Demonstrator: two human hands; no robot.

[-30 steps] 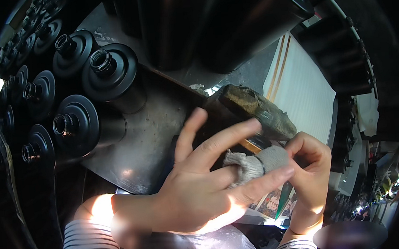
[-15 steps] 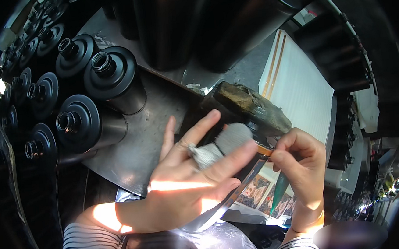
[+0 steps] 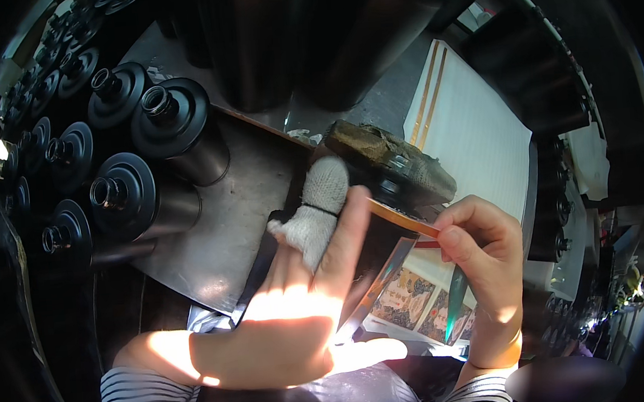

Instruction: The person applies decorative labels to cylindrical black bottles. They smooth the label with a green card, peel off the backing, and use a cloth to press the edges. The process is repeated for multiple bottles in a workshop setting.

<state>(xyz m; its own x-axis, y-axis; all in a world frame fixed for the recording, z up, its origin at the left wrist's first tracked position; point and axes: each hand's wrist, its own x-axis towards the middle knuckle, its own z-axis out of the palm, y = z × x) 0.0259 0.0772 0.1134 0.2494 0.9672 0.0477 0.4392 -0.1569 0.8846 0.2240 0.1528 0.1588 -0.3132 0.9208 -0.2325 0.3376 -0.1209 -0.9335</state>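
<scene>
Your right hand [image 3: 489, 263] pinches the orange strip [image 3: 403, 221] beside the worn block [image 3: 390, 159], apparently to tension it, while your left hand [image 3: 290, 324], fingers straight, thumb apart, meets its other visible end.

Close, downward, head-worn fisheye view
</scene>
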